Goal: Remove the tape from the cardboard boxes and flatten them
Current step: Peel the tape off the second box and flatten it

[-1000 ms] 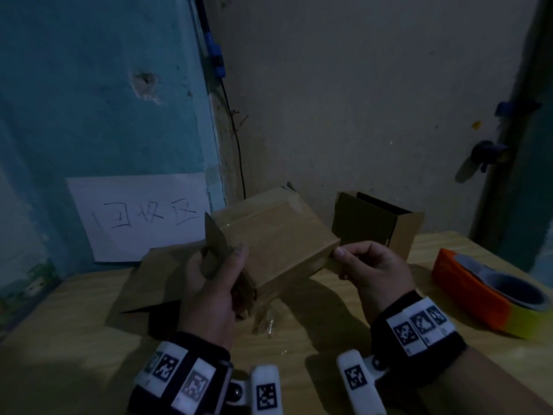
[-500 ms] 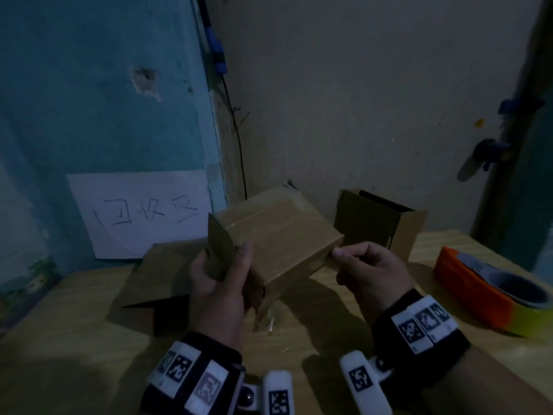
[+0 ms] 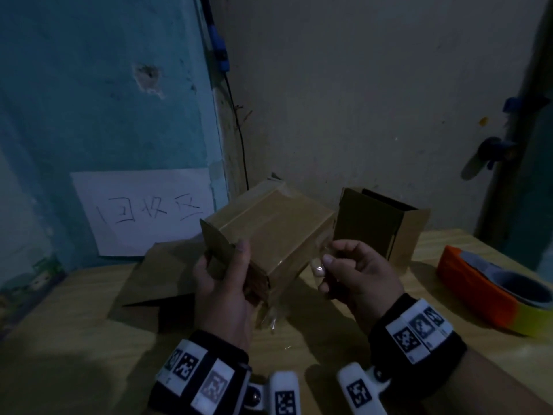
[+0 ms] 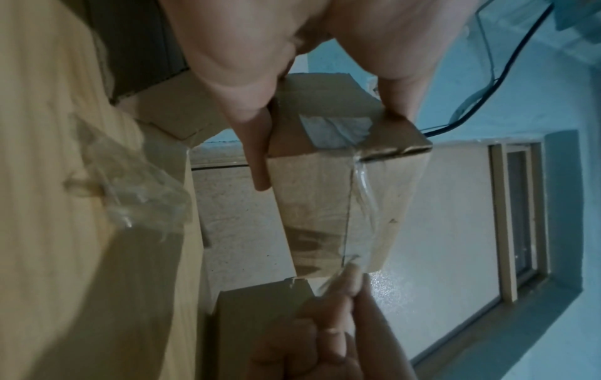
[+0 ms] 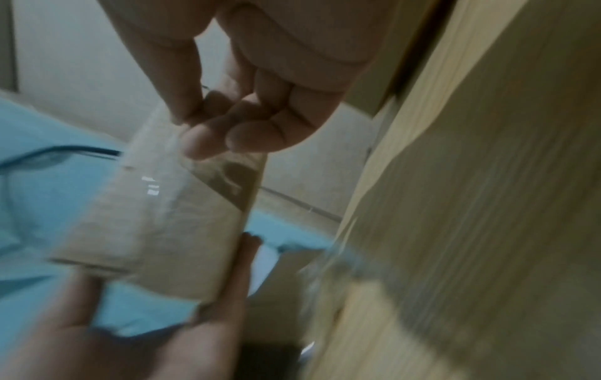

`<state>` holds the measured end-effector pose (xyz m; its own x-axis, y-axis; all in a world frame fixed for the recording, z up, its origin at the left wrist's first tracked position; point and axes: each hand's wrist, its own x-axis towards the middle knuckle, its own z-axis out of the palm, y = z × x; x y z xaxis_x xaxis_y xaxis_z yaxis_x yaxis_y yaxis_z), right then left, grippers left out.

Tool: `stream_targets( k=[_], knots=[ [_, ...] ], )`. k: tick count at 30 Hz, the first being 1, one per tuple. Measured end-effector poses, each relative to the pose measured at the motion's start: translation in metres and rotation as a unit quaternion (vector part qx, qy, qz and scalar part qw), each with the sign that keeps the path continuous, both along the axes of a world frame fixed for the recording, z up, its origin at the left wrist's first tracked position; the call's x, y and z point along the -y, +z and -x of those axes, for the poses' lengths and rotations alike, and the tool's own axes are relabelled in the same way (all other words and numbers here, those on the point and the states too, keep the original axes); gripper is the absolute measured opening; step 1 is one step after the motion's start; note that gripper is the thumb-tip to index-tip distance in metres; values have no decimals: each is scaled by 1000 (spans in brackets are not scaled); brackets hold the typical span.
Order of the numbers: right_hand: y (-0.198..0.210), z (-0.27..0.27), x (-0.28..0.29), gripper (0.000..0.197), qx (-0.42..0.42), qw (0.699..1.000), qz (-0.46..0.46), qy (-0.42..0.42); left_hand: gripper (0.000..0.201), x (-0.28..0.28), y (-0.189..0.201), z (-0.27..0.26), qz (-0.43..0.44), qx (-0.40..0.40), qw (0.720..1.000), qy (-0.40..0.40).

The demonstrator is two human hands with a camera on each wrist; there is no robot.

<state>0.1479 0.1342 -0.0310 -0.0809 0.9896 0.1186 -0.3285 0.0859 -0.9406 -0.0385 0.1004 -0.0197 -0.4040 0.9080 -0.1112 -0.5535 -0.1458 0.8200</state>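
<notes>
- The right hand [image 3: 357,272] has its thumb and forefinger pinched together on a strip of clear tape [image 4: 364,195]; the other fingers curl in toward the palm.
- That tape runs from the pinch up along the seam of the cardboard box [image 3: 269,235] and is partly lifted off the board; its near end is peeled free, the rest lies stuck along the seam.
- The left hand [image 3: 223,287] grips the same box from its near left side, thumb on one face and fingers wrapped round behind, with a loose flap standing up beside the fingers.
- The box is held tilted in the air above the worktop [image 3: 74,339], between the two hands, not resting on anything.
- Under the box, a crumpled wad of clear tape [image 3: 270,317] lies on the wood.
- Just behind the left hand a flattened piece of cardboard [image 3: 161,274] lies on the worktop, against the wall.
- Behind the right hand stands a second box [image 3: 380,223], upright and open at the top, near the wall.
- Far right on the worktop sits an orange and yellow tape dispenser [image 3: 490,292], well apart from the hands.
- On the blue wall to the left hangs a white paper sign [image 3: 143,211] with handwritten characters.
- A dark cable [image 3: 239,136] runs down the corner of the wall behind the held box.
</notes>
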Motion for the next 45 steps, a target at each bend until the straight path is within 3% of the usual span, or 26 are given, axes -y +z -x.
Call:
stream_targets(
  k=[9, 13, 19, 24, 28, 31, 33, 35, 39, 42, 45],
  knots=[
    [-4, -2, -4, 6, 97, 993, -35, -62, 105, 0, -5, -1, -30, 0, 999, -30],
    [-4, -4, -6, 9, 120, 987, -62, -88, 108, -3, -10, 2, -40, 34, 996, -74],
    [-5, -5, -5, 18, 115, 986, -87, -82, 84, -5, -13, 2, -32, 42, 991, -122],
    [-6, 2, 0, 11, 85, 993, -79, 34, 76, -4, -15, 2, -37, 56, 987, -145],
    [-7, 3, 0, 27, 68, 987, -99, 107, 77, -7, -19, 1, -45, 68, 987, -138],
    [-8, 0, -1, 35, 83, 976, -117, 166, 93, -9, -21, 1, -35, 38, 989, -136],
    [-10, 5, 4, 24, 121, 954, -133, 238, 114, -10, -25, -3, 6, -16, 991, -130],
    [-12, 12, 9, 15, 121, 944, -129, 280, 121, -10, -28, -6, 38, -50, 991, -122],
    [-8, 9, 6, 16, 99, 958, -154, 220, 90, -10, -25, -4, 6, -7, 995, -99],
    [-4, 1, 4, 20, 95, 971, -168, 140, 83, -8, -22, -1, -40, 55, 991, -112],
    [-2, -3, 2, 31, 115, 980, -163, 25, 74, -4, -17, -2, -63, 65, 990, -108]
  ],
)
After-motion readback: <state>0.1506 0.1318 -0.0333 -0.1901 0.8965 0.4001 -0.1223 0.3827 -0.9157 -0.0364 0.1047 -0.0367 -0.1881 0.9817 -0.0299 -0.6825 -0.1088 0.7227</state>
